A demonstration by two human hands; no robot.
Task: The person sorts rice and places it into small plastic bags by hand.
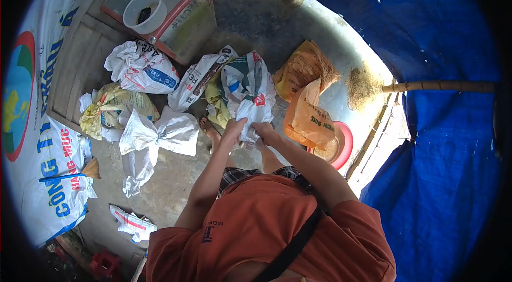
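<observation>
I pinch the top of the white woven sack (250, 103) shut with my left hand (232, 128) and right hand (263, 131), 2 fists clamped tight, so tying it looks next.

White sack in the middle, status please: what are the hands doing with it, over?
Both hands, left and right, grip the sack low. Orange bag right beside it. Tied sack on floor, left.

Bare concrete floor (176, 175) under scattered woven sacks (160, 135), red basin (344, 143).
</observation>
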